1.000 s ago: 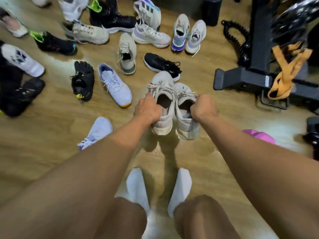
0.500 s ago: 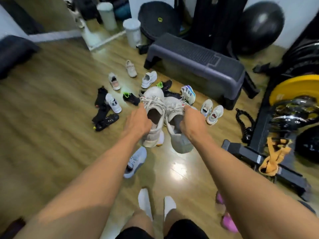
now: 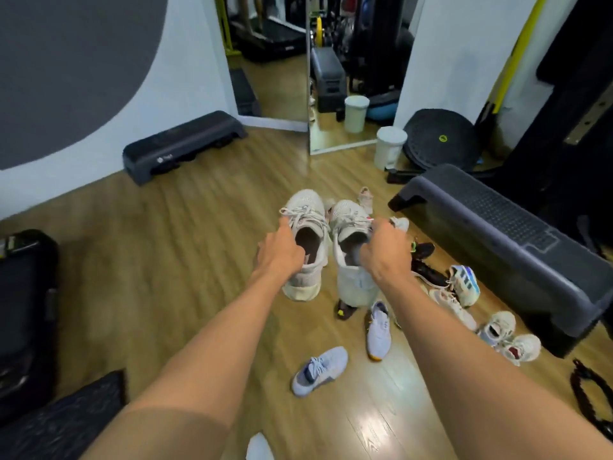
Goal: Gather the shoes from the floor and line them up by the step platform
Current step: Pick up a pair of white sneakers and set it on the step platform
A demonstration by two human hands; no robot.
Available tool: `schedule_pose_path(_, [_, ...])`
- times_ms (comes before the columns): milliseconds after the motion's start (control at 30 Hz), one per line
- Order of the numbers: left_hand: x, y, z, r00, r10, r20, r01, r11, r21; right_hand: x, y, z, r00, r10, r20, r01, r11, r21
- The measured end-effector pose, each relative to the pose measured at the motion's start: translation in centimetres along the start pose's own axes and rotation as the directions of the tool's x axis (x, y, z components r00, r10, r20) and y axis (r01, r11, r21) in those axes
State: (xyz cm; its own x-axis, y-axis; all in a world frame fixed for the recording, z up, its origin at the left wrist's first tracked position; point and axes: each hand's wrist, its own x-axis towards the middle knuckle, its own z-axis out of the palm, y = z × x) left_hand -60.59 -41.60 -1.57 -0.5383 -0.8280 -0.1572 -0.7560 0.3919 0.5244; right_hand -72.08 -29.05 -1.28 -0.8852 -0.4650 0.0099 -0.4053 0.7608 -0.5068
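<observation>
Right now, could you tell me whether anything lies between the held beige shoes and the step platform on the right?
Yes. Along the near side of the step platform lie a black shoe, a striped shoe and a white pair, between it and the beige shoes.

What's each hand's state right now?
Left hand: closed, holding the left beige sneaker by its collar.
Right hand: closed, holding the right beige sneaker.

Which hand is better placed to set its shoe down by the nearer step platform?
Probably right. The right hand grips the right shoe on the side facing the platform; the left hand, gripping the left shoe, sits farther from it.
</observation>
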Motion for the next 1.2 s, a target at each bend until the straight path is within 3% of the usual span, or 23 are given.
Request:
schedule_pose_path(300, [8.8, -12.2, -8.9, 0.992, -0.121, -0.041, 0.117, 0.989, -0.087, 2.3, -16.8, 8.8, 0.989, -0.15, 0.012, 0.15, 0.988, 0.033])
schedule_pose_path(567, [17.7, -20.2, -14.9, 0.971, -0.23, -0.069, 0.221, 0.968, -0.122, 7.2, -28.5, 16.6, 0.96, -0.26, 0.106, 0.256, 0.965, 0.05])
schedule_pose_path(1200, [53.2, -33.2, -29.1, 0.886, -0.403, -0.23, 0.363, 0.91, -0.198, 32.2, -59.8, 35.0, 0.846, -0.476, 0.239, 0.479, 0.876, 0.048])
